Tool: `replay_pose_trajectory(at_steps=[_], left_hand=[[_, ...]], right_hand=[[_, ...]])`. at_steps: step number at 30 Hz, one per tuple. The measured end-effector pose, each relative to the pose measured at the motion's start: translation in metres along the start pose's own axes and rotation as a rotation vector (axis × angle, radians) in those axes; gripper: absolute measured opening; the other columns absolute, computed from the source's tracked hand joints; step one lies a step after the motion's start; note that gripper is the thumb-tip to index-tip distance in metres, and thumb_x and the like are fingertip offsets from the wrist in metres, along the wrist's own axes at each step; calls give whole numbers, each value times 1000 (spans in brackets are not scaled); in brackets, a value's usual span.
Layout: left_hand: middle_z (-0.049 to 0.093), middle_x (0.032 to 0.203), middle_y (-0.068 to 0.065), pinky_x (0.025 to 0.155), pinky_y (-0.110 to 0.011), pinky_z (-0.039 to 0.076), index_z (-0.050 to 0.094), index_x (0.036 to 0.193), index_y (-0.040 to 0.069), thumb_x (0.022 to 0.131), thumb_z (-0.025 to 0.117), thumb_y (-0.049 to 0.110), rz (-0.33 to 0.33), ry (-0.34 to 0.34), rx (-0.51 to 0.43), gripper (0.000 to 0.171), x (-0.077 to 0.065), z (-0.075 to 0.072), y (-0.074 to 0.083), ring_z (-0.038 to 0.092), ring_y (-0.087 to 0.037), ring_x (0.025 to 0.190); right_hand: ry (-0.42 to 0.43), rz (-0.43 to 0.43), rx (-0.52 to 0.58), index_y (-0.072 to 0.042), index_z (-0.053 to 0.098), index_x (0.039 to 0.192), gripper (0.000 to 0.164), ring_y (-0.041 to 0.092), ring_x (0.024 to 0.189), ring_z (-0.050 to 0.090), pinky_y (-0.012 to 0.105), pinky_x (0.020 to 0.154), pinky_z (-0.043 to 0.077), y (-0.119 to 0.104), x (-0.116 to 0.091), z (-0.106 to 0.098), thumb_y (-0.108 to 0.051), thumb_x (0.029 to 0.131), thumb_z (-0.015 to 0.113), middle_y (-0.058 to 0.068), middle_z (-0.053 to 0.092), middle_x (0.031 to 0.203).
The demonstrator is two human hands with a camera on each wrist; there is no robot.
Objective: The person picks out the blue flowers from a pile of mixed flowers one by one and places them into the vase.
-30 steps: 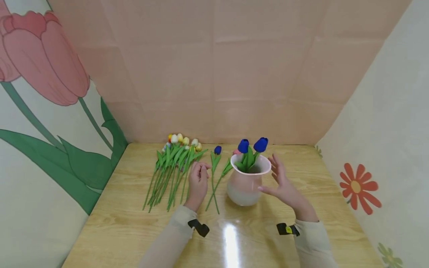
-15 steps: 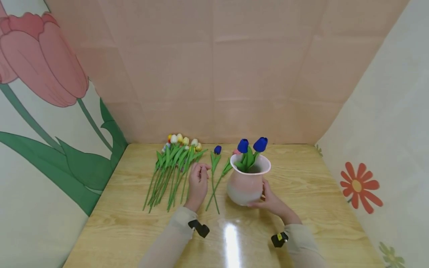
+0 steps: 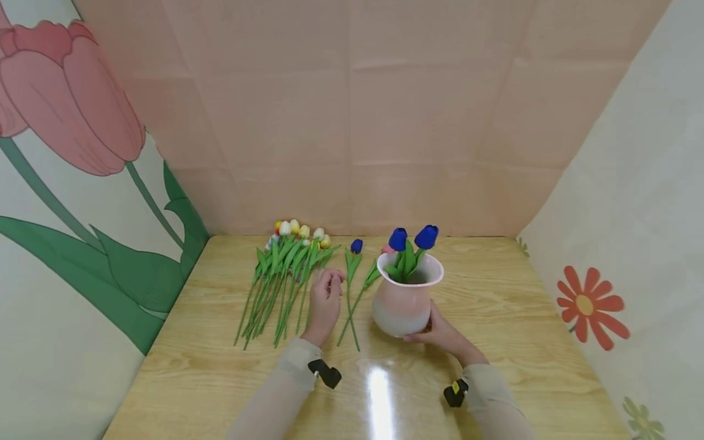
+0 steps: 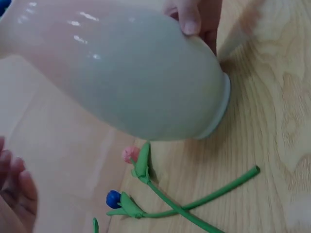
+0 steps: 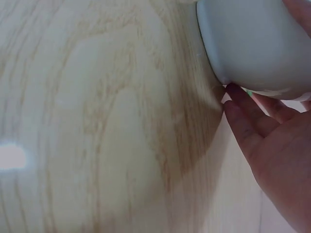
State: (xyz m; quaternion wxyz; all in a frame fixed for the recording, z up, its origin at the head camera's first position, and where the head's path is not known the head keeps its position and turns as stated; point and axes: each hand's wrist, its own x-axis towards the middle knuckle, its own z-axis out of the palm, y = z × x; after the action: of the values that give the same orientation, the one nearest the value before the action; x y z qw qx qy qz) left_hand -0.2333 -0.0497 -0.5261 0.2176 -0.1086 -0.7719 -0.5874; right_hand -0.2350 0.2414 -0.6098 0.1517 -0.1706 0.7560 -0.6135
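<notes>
A pink-and-white vase (image 3: 401, 308) stands upright on the table, with two blue tulips (image 3: 426, 237) in its mouth. My right hand (image 3: 444, 335) holds the vase low on its right side, thumb in front. In the right wrist view, fingertips (image 5: 233, 109) reach the vase's base (image 5: 214, 53). My left hand (image 3: 326, 302) is loosely curled and holds nothing, between the flower pile and two single stems. Those are a blue tulip (image 3: 356, 246) and a pink tulip (image 4: 130, 154), lying with stems crossed just left of the vase.
A pile of artificial tulips (image 3: 280, 287), with white and yellow heads at the back, lies on the left of the wooden table (image 3: 181, 366). A pink backdrop (image 3: 352, 122) rises at the table's far edge, with flower-printed panels on both sides.
My right hand has come down from beside the vase's rim to its lower right side and taken hold there. The left hand and the lying flowers are where they were.
</notes>
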Motion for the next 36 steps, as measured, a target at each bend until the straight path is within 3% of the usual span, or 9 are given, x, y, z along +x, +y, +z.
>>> replay_pose_trajectory(at_steps=[3, 7, 11, 14, 18, 25, 29, 36], left_hand=[[56, 84, -4, 53, -25, 42, 61, 94, 12, 99, 43, 19, -137, -157, 113, 20, -1, 1, -8, 51, -20, 66], [58, 87, -1, 60, -27, 45, 61, 101, 10, 96, 48, 22, -276, -362, 372, 18, -7, 7, -28, 53, -12, 73], [55, 88, -2, 63, -31, 45, 58, 102, 7, 93, 52, 20, -323, -438, 574, 16, -16, 13, -49, 55, -15, 76], [52, 85, -3, 58, -32, 43, 54, 97, 8, 91, 55, 21, -342, -478, 652, 14, -23, 17, -62, 52, -17, 70], [48, 80, -3, 55, -34, 39, 50, 89, 10, 88, 61, 25, -352, -495, 662, 19, -26, 21, -70, 48, -18, 66], [49, 68, 3, 50, -29, 37, 49, 77, 15, 84, 66, 32, -310, -528, 738, 25, -24, 28, -86, 47, -13, 58], [48, 65, 2, 49, -30, 37, 49, 75, 14, 88, 62, 26, -302, -535, 752, 22, -23, 26, -81, 46, -14, 56], [58, 72, -4, 49, -33, 42, 52, 92, 9, 92, 52, 14, -308, -421, 745, 5, -20, 22, -66, 56, -18, 60]], right_hand=[[3, 9, 0, -32, 13, 143, 104, 31, 129, 31, 53, 103, 22, 2, 0, 0, -16, 68, 83, 3, 30, 142], [11, 14, 5, -30, 15, 142, 102, 31, 126, 35, 49, 100, 27, 3, -1, 0, -14, 68, 83, 6, 33, 140], [7, 13, 9, -31, 15, 142, 102, 30, 126, 36, 48, 100, 28, 4, 0, 0, -14, 68, 82, 5, 33, 140], [1, 14, 12, -33, 15, 142, 101, 30, 127, 34, 49, 101, 26, 5, -1, 0, -14, 69, 82, 3, 32, 141], [-5, 8, 22, -34, 15, 142, 101, 30, 129, 32, 50, 102, 24, 6, -1, 0, -13, 69, 81, 2, 31, 141], [-9, 19, 16, -35, 13, 142, 101, 31, 131, 29, 53, 105, 20, 5, -2, -1, -15, 71, 81, 3, 29, 143], [-10, 36, 8, -36, 12, 143, 101, 31, 132, 28, 55, 106, 18, 7, -1, -2, -16, 71, 80, 3, 28, 144], [-15, 33, 5, -36, 11, 143, 102, 31, 132, 28, 54, 106, 18, 9, 1, -2, -17, 71, 81, 3, 28, 144]])
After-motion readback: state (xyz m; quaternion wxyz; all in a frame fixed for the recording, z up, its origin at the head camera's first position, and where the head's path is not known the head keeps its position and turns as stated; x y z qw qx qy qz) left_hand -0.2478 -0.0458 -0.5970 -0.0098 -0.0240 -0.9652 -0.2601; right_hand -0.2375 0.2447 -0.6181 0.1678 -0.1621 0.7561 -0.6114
